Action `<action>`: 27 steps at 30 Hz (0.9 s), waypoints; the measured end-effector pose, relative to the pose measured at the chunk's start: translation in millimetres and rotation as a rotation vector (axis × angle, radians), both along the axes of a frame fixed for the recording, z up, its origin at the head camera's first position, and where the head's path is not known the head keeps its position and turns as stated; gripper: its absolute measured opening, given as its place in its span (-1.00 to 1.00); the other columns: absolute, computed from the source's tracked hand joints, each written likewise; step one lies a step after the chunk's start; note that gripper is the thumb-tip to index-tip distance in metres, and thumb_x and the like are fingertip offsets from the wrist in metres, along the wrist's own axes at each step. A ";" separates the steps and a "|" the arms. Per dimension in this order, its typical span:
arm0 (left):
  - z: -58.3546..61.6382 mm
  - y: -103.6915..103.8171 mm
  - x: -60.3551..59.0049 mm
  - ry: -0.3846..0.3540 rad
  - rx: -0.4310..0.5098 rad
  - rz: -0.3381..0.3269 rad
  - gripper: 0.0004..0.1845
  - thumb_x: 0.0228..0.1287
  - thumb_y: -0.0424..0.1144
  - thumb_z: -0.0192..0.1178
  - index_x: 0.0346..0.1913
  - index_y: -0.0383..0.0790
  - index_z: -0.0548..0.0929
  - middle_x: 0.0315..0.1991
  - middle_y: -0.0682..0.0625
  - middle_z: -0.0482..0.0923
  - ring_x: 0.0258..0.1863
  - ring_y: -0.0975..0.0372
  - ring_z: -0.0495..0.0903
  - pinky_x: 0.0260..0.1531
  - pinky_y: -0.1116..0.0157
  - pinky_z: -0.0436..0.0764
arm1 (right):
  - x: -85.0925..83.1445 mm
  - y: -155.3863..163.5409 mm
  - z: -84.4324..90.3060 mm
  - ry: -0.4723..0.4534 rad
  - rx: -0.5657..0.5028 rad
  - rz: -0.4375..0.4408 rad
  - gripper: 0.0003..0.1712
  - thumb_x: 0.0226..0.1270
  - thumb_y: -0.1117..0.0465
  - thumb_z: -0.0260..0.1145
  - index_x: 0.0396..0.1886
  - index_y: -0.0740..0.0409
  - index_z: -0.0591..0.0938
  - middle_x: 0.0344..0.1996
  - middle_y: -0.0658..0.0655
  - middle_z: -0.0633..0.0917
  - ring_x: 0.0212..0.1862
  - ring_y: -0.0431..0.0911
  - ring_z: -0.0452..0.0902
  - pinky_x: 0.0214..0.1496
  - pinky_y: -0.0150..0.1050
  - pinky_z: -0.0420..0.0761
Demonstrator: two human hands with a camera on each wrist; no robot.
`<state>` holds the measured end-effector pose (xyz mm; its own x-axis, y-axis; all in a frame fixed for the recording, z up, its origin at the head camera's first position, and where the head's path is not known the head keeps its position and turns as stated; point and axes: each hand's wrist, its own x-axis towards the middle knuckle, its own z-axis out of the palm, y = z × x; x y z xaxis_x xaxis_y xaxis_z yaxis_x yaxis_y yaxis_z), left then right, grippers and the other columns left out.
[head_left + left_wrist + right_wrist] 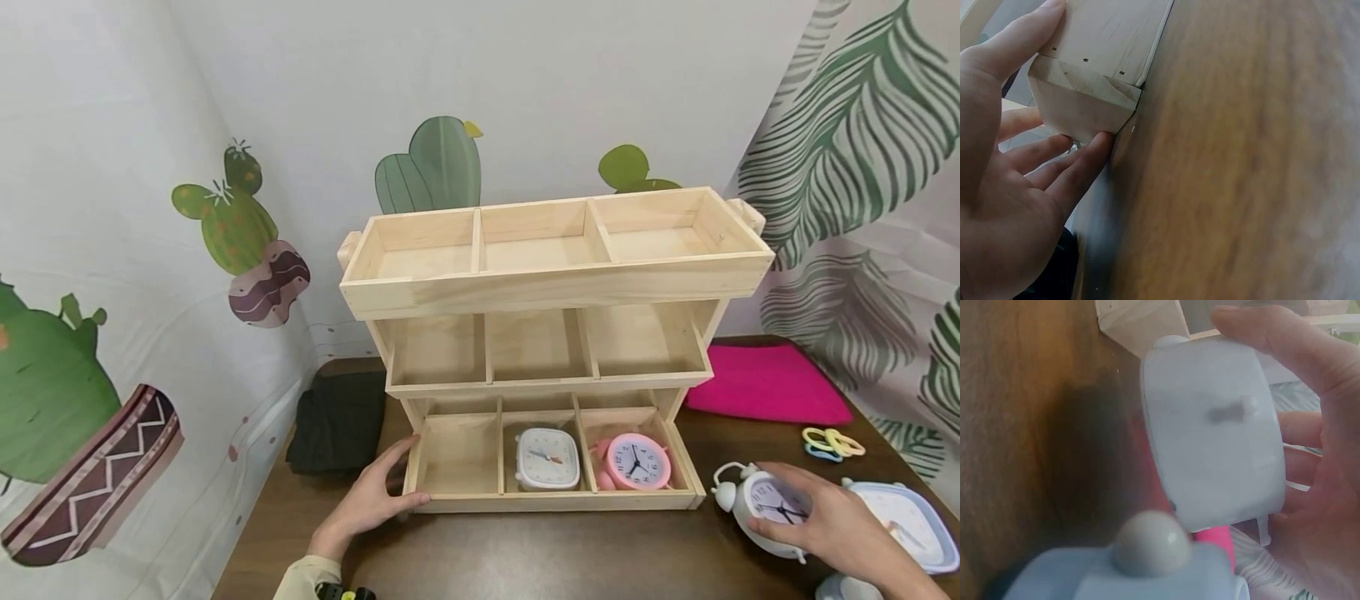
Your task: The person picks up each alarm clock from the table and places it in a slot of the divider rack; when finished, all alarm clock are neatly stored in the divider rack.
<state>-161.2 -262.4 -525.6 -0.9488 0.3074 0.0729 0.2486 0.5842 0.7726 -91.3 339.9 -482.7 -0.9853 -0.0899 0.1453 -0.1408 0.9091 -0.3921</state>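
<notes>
A three-tier wooden rack (558, 287) stands in the middle of the table. At its lower left corner my left hand (371, 492) grips the bottom tier, thumb at the front and fingers along the side. The left wrist view shows the fingertips against the rack's wooden corner (1085, 106). My right hand (843, 521) holds a white twin-bell alarm clock (776, 496) right of the rack, its dial facing up and its bells toward the rack. Within the bottom tier, a white square clock (549, 458) sits in the middle compartment and a pink twin-bell alarm clock (637, 462) in the right one.
A blue-rimmed square clock (907, 521) lies beyond my right hand, with a pale grey object (847, 587) at the near edge of view. Behind them are colored rings (832, 443) and a bright pink cloth (772, 385). Dark folded cloth (337, 423) lies left of the rack.
</notes>
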 end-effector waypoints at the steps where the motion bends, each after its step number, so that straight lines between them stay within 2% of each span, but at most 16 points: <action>1: -0.3 -0.1 0.1 0.003 0.005 -0.002 0.01 -0.02 0.09 0.50 0.49 0.00 0.21 0.45 -0.21 0.17 0.26 -0.10 0.43 0.01 0.18 0.65 | 0.4 -1.7 0.6 0.025 -0.003 0.007 -0.05 -0.23 -0.24 0.61 0.12 0.24 0.59 0.00 0.38 0.65 -0.03 0.36 0.57 -0.21 0.14 0.57; 5: -0.2 0.2 0.1 -0.002 0.013 -0.004 0.01 -0.02 0.07 0.50 0.49 0.00 0.21 0.45 -0.20 0.17 0.26 -0.10 0.43 0.00 0.17 0.65 | 1.0 -7.7 5.2 0.103 0.007 0.027 -0.08 -0.30 -0.22 0.64 0.09 0.17 0.62 -0.04 0.29 0.70 -0.09 0.28 0.61 -0.33 -0.14 0.56; 10: 0.1 0.1 0.2 -0.006 0.011 -0.002 0.02 -0.04 0.08 0.51 0.49 0.00 0.21 0.46 -0.18 0.17 0.25 -0.09 0.44 0.00 0.18 0.65 | -0.6 -12.2 15.1 0.158 0.033 0.050 -0.06 -0.32 -0.23 0.65 0.11 0.14 0.62 -0.03 0.23 0.70 -0.09 0.23 0.62 -0.32 -0.32 0.51; 15: 1.2 0.1 0.3 -0.009 0.014 -0.001 0.02 -0.04 0.08 0.51 0.49 0.04 0.21 0.46 -0.18 0.16 0.25 -0.09 0.44 0.01 0.17 0.65 | -1.8 -15.9 24.9 0.178 0.043 0.054 -0.06 -0.32 -0.25 0.64 0.13 0.06 0.62 0.00 0.16 0.70 -0.09 0.17 0.61 -0.28 -0.52 0.36; 21: 1.6 -0.1 0.5 -0.010 0.030 -0.006 0.00 -0.03 0.04 0.52 0.48 0.06 0.22 0.46 -0.18 0.16 0.25 -0.08 0.44 0.01 0.15 0.65 | -1.2 -20.5 32.5 0.219 0.048 0.074 -0.08 -0.34 -0.23 0.65 0.13 0.00 0.62 -0.01 0.13 0.70 -0.12 0.13 0.62 -0.25 -0.60 0.30; 27: 1.0 0.0 0.1 -0.016 0.013 0.003 0.01 -0.04 0.09 0.51 0.49 0.09 0.20 0.46 -0.16 0.17 0.24 -0.05 0.45 0.01 0.19 0.64 | -3.3 -30.4 40.9 0.233 0.039 0.095 -0.10 -0.33 -0.22 0.65 0.14 -0.05 0.63 0.00 0.07 0.70 -0.08 -0.09 0.61 -0.20 -0.57 0.34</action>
